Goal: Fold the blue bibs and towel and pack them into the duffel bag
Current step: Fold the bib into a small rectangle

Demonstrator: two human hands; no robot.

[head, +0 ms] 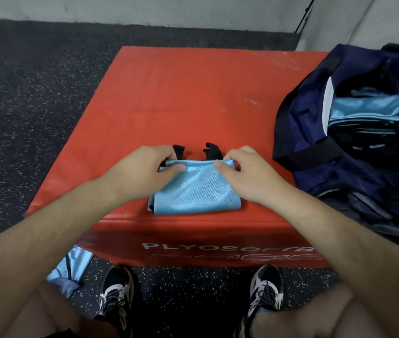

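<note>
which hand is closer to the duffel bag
Right. The right hand pinches the bib on the side toward the duffel bag; the left hand pinches its opposite corner, farther off.

White letters on the front face of the red box (pixel 188 98) read "PLYOSOFTB", the rest hidden; the outlined line beneath was illegible.

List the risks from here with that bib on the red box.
The left hand and right hand pinch only the far edge of the folded blue bib; lifting by that grip may let the layers fall open.
Its black trim sticks out and could snag on the duffel bag.
A light-blue garment lies on the floor, easily forgotten.
</note>
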